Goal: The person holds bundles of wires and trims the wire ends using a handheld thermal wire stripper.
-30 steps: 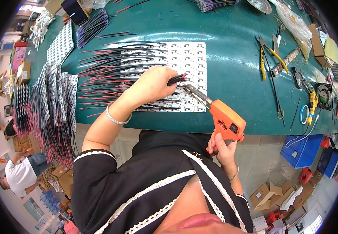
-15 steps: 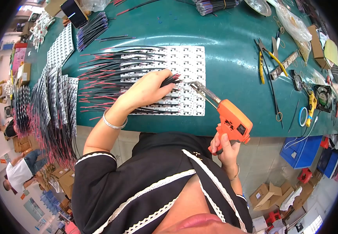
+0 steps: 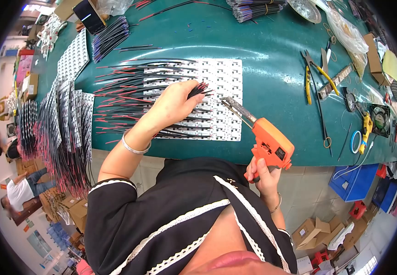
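Observation:
A white panel of small circuit boards [image 3: 233,98] lies on the green table, with rows of black wires with red ends [image 3: 120,98] across its left part. My left hand [image 3: 175,101] is closed over the panel, pinching a bunch of black and red wires [image 3: 198,89] whose tips point right. In my right hand [image 3: 265,176], fingers wrap the handle of an orange soldering gun [image 3: 274,142]. Its metal tip is just above the panel, right of the wire bunch; whether it touches a board I cannot tell.
Finished-looking wired panels [image 3: 61,123] hang over the table's left edge. Cut wire bundles [image 3: 111,39] and a phone [image 3: 89,17] are at the back left. Pliers [image 3: 316,71], a blue tape roll [image 3: 355,142] and a small fan [image 3: 380,120] lie right. A blue bin [image 3: 356,178] stands below.
The soldering gun's tip has shifted slightly left and stays near the panel. My left hand still holds the wire bunch, its tips now tilted a little more upward. The whole view has moved slightly.

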Motion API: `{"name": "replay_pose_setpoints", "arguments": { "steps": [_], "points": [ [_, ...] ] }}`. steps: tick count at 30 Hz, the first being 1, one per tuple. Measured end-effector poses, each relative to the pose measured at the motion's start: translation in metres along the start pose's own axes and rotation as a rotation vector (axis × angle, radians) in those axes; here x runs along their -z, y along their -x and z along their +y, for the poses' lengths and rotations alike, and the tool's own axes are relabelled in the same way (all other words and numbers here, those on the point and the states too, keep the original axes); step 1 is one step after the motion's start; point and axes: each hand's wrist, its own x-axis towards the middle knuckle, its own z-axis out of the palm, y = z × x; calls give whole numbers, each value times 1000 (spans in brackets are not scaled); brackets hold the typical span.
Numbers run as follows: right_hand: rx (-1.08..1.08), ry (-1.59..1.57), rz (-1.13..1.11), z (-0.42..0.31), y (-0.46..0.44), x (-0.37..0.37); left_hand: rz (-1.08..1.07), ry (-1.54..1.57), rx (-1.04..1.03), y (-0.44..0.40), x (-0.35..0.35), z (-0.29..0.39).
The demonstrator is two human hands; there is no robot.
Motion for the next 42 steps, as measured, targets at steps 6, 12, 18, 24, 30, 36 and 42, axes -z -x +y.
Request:
{"name": "replay_pose_setpoints", "arguments": {
  "steps": [6, 12, 18, 24, 30, 36, 42],
  "points": [
    [-21, 25, -9, 0, 1, 0, -40, -47, 3, -3, -3, 3],
    [-73, 38, -10, 2, 2, 0, -23, -101, 28, -5, -10, 2],
    [-107, 88, -35, 4, 1, 3, -6, -152, -23, -7, -14, 0],
    [-95, 137, -52, 4, -2, 2, 12, -138, -52, -7, -16, -1],
    [-87, 115, -32, 5, -1, 2, 14, -188, -60, -7, -18, 0],
    [-74, 43, 3, 2, 2, 0, -34, -192, -147, -12, -13, -1],
    [-119, 67, -32, 5, 2, 2, -125, -189, -178, -18, -6, 4]
  ]
}}
